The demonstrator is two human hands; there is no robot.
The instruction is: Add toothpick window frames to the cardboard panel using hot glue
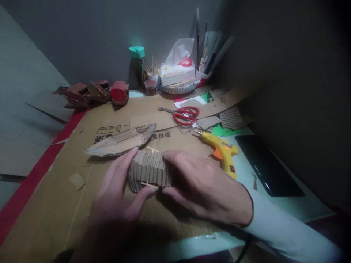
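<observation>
- Nearest, I see the bench, its pale edge on my side of the ridged cardboard piece; a flat cardboard sheet lies beneath the work, probably to shield the top.
- My left hand grasps the piece's left side, fingers at the far corner and thumb at the near edge, by the lower stick.
- My right hand has its fingers and thumb spread across the piece's right end, gripping it; I judge the two-sided hold keeps the curved shell steady without crushing its ridges.
- An upper stick pokes out at the piece's far edge (whether the two are one part, I can't tell).
- Right of the piece, a yellow glue gun lies nozzle away, handle towards me, likely for easy reach; a black tablet-like device sits farther right.
- Just beyond the piece to the left rests a pointed cardboard hull, apparently set aside within reach.
- Farther beyond, red-handled scissors lie by cardboard scraps.
- Farthest from the piece, a tissue pack and a green-lidded bottle stand against the wall, perhaps to spare working room.
</observation>
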